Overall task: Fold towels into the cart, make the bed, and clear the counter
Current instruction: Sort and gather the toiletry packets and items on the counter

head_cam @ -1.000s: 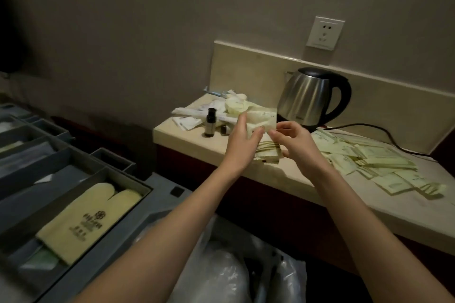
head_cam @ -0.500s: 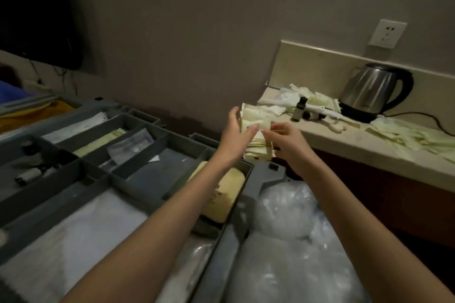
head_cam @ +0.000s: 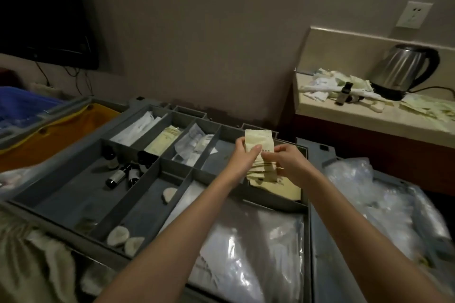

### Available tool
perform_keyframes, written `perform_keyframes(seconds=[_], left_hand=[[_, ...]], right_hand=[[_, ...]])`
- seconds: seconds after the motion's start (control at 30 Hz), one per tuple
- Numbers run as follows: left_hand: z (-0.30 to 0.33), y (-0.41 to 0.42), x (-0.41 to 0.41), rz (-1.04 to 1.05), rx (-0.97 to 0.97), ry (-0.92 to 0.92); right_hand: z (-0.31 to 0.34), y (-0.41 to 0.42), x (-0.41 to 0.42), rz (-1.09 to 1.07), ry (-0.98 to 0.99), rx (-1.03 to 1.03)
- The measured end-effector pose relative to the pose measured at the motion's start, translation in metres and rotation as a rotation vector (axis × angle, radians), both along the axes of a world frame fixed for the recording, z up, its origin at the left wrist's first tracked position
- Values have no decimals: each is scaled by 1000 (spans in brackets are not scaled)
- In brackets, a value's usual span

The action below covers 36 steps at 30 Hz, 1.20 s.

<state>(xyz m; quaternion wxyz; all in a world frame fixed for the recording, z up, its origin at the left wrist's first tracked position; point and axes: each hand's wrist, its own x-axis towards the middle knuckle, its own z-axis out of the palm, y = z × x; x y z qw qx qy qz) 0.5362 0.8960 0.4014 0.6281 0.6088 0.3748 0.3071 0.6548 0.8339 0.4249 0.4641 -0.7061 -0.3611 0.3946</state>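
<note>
Over the cart tray [head_cam: 172, 162], both hands [head_cam: 266, 161] pinch pale-yellow sachets [head_cam: 261, 155] — fanned, crimp-edged.

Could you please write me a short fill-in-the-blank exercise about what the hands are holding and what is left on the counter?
1. Both hands, left hand and right hand, hold a stack of pale yellow ____ over the cart tray.
2. The steel kettle stands on the ____.
3. The small dark bottle beside the kettle stands ____.
4. Above the kettle, the wall carries a white ____.

Missing words: packets; counter; upright; socket
</note>
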Motion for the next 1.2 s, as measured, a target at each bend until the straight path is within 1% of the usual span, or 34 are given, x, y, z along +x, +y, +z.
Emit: perform_keyframes(seconds=[0.13, 0.27, 0.4, 0.5, 0.67, 0.73, 0.83, 0.9, 0.97, 1.03, 1.07, 1.1, 1.2], left_hand=[[-17, 15, -17, -21, -62, -40], [-32, 48, -31, 7, -26, 24], [-49, 85, -25, -1, -107, -1], [-62, 112, -7, 5, -99, 55], [-92, 163, 20, 3, -65, 247], [-102, 176, 29, -21, -2, 344], [-110, 183, 39, -42, 216, 552], [-112, 181, 41, -41, 345, 635], [-115, 175, 39, -37, 480, 734], [-116, 171, 38, -31, 663, 828], [-115, 170, 37, -29, 715, 844], [-113, 170, 37, -27, 741, 851], [-102, 171, 33, -31, 753, 839]], right_hand=[[-13, 18, -9, -84, 72, -8], [-30, 49, -26, -148, 124, 21], [-55, 84, -27, -202, 164, 15], [-77, 111, -17, -263, 203, -20], [-113, 165, -2, -343, 248, -92], [-123, 181, 3, -367, 236, -98], [-129, 195, 9, -379, 174, -94], [-133, 200, 10, -391, 123, -100], [-139, 200, 9, -408, 17, -128], [-142, 198, 7, -419, -109, -161], [-144, 197, 6, -420, -112, -166], [-143, 195, 4, -417, -66, -160], [-139, 196, -3, -384, 82, -121]])
